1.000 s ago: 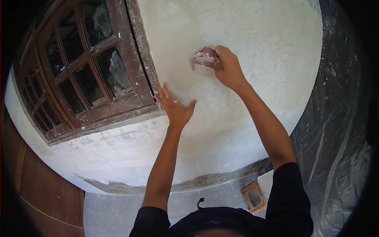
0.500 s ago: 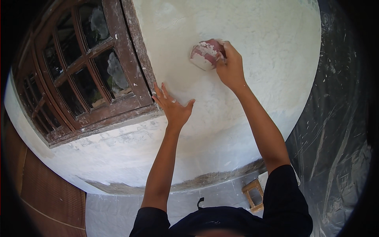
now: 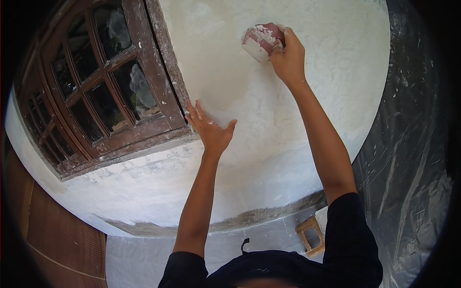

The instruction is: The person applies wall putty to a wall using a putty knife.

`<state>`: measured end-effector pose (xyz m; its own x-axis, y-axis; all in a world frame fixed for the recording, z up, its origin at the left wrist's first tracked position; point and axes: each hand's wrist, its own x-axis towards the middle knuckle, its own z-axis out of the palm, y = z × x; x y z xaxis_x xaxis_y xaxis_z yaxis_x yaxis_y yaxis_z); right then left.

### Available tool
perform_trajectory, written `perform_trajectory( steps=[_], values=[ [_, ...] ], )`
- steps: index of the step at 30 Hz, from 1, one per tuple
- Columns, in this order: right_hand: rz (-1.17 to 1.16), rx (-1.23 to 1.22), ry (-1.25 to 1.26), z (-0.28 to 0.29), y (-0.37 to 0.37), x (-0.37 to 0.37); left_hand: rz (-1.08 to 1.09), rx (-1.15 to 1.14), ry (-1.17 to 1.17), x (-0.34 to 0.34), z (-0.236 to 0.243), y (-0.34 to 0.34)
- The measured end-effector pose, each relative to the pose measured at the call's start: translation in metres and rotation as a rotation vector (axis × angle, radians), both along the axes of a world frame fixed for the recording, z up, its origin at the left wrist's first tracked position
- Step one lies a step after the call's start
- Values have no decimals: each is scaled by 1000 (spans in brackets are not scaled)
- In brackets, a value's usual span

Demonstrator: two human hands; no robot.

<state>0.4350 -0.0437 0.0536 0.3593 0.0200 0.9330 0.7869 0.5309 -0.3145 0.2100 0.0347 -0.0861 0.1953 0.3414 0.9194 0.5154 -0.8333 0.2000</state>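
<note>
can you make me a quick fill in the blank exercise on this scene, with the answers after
The paste-smeared spreader is in the grip of the person's ____ hand.
The left hand, open near the window's lower corner, holds ____.
In the picture, the window lies to the ____ of the spreader.
The wooden window frame is ____ in colour.

Missing words: right; nothing; left; brown.
</note>
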Motion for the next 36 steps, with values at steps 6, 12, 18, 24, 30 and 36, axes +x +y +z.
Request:
perform_trajectory(
  steps=[6,12,18,24,30,36],
  values=[
    [71,-212,-470,-2,1,-20,15,5,7,-6,0,1],
    [158,-71,-160,24,-7,-5,5,-10,6,-6,0,1],
    [-14,-94,-230,22,-5,0,2,-42,6,-2,2,-2],
    [158,-354,-504,-19,-13,-18,22,-23,16,-8,4,-3],
    [72,-102,-75,-7,-10,2,14,-25,5,-4,1,-1],
    [-10,-105,-199,-24,-4,-10,16,-45,10,-4,4,-4]
  ],
)
